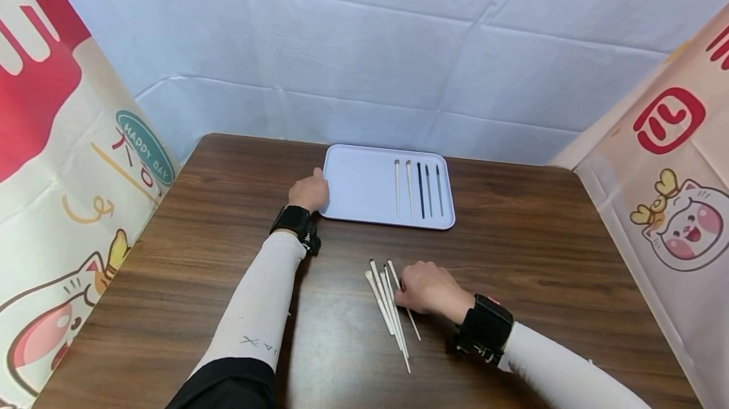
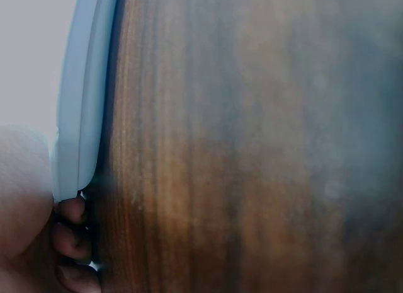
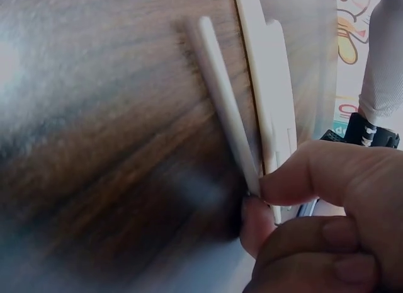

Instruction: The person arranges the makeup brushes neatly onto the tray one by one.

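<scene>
My left hand (image 1: pixel 309 192) grips the left edge of a white tray (image 1: pixel 359 184); in the left wrist view the thumb side lies over the rim and curled fingers (image 2: pixel 70 239) show under its corner. My right hand (image 1: pixel 428 289) is at the right side of a loose bunch of slim white-handled brushes (image 1: pixel 384 301) on the table. Between thumb and forefinger it pinches one white brush (image 3: pixel 227 104), slightly apart from the others. Its handle end points toward the near table side in the head view. Some brushes in the bunch show small dark tips.
On the tray's right half, several brushes stand in a row: pale ones (image 1: pixel 397 187) to the left, dark ones (image 1: pixel 421 190) to the right. The brown wooden table (image 1: pixel 512 238) is bordered by a pale cloth (image 1: pixel 364 48) behind and printed cloths (image 1: pixel 678 219) at both sides.
</scene>
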Motion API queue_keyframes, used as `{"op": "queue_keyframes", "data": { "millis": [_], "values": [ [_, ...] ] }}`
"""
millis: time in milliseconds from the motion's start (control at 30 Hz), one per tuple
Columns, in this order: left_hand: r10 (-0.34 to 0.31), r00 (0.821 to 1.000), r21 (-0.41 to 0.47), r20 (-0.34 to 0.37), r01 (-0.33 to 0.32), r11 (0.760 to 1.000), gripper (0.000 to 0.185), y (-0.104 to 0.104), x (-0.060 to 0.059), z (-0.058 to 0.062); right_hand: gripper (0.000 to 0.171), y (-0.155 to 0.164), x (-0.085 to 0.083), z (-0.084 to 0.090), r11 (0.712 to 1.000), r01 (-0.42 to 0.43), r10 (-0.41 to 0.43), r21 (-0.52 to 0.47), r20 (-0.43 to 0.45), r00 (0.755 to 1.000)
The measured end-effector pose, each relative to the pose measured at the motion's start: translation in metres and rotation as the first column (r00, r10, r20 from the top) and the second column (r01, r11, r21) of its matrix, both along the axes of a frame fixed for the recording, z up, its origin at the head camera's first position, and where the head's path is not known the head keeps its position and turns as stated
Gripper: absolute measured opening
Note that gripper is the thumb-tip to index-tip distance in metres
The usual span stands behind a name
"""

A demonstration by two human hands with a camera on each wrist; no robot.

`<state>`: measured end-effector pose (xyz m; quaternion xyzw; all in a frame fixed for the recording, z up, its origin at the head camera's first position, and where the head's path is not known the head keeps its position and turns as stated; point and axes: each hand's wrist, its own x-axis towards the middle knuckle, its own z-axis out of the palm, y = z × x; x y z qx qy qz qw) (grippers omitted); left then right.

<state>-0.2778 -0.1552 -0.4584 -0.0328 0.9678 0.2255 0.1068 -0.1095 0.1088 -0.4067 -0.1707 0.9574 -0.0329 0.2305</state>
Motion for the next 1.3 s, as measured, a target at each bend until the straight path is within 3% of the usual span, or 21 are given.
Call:
{"op": "queue_keyframes", "data": {
  "millis": [833, 1300],
  "values": [
    [-0.006, 1.0, -0.003, -0.001, 0.006, 1.0, 0.038, 0.0, 0.001, 0.002, 0.041, 0.005, -0.014, 0.016, 0.999, 0.021, -0.021, -0.028, -0.003, 1.0],
    [-0.004, 1.0, 0.003, 0.0, 0.004, 1.0, 0.038, -0.001, -0.002, -0.002, 0.042, 0.002, -0.036, 0.031, 0.996, 0.028, -0.028, -0.087, 0.001, 1.0]
  ]
}}
